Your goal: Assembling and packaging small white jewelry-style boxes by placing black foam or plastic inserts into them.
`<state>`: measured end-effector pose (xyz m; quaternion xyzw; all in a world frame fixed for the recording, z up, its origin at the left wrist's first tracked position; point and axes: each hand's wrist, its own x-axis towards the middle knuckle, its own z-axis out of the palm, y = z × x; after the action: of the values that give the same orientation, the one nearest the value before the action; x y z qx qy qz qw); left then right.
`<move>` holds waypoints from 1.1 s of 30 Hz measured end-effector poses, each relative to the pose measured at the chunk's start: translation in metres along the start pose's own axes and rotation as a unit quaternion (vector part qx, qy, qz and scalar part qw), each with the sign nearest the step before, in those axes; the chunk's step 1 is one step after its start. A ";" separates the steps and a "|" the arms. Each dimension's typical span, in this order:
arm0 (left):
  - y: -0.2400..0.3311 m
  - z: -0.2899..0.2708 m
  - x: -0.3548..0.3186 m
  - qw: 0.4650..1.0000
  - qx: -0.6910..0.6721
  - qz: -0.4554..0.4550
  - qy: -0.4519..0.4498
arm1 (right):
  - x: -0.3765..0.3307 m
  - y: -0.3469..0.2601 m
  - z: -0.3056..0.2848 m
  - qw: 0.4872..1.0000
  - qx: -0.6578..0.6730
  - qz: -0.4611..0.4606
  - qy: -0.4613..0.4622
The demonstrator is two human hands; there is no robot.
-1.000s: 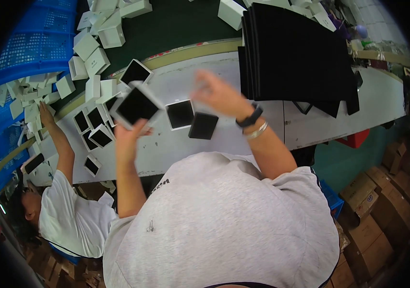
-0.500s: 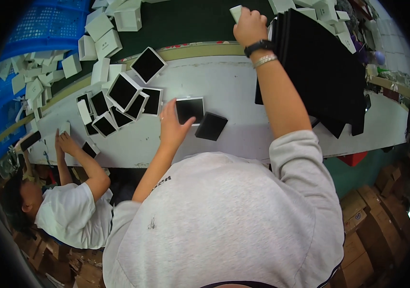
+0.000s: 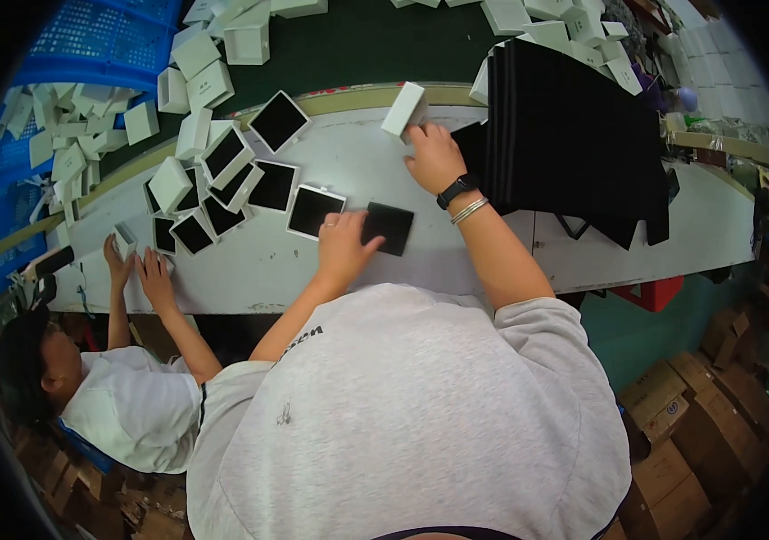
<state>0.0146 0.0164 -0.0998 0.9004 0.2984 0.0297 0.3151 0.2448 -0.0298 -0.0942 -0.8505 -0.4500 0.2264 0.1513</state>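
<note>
My right hand (image 3: 437, 160) grips the lower end of a small white box (image 3: 405, 106), tilted over the far edge of the table. Below and to the left, my left hand (image 3: 341, 247) lies with thumb and fingers apart at the left side of a flat black rectangular pad (image 3: 392, 229); its thumb overlaps the pad. Just beyond the left hand rests a shallow white box tray with a black inside (image 3: 317, 212). More such black-filled trays (image 3: 274, 185) lie to the left, some overlapping.
A stack of large black sheets (image 3: 574, 135) stands on the right of the white table (image 3: 456, 261). Loose white boxes (image 3: 212, 85) lie beyond the far edge, beside blue crates (image 3: 105, 45). At left, a co-worker's hands (image 3: 158, 281) handle a white box.
My right hand has come nearer from the far side with the white box. My left hand has moved right to the black pad, which has turned. The nearest tray has shifted left.
</note>
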 end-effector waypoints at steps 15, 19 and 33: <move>-0.001 -0.006 -0.008 0.950 -0.282 -0.082 -0.103 | -0.070 0.002 0.002 0.986 -0.012 -0.128 -0.110; 0.021 -0.040 0.019 0.956 -0.263 -0.077 -0.103 | -0.125 -0.001 0.005 0.875 0.480 0.062 -0.028; -0.033 0.096 0.054 0.969 -0.192 -0.135 0.082 | -0.093 -0.001 0.050 0.957 0.206 0.201 -0.023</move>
<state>0.0651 0.0139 -0.2030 0.7692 0.4307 0.1175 0.4572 0.1719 -0.1045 -0.1130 -0.8683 -0.2166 0.3594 0.2644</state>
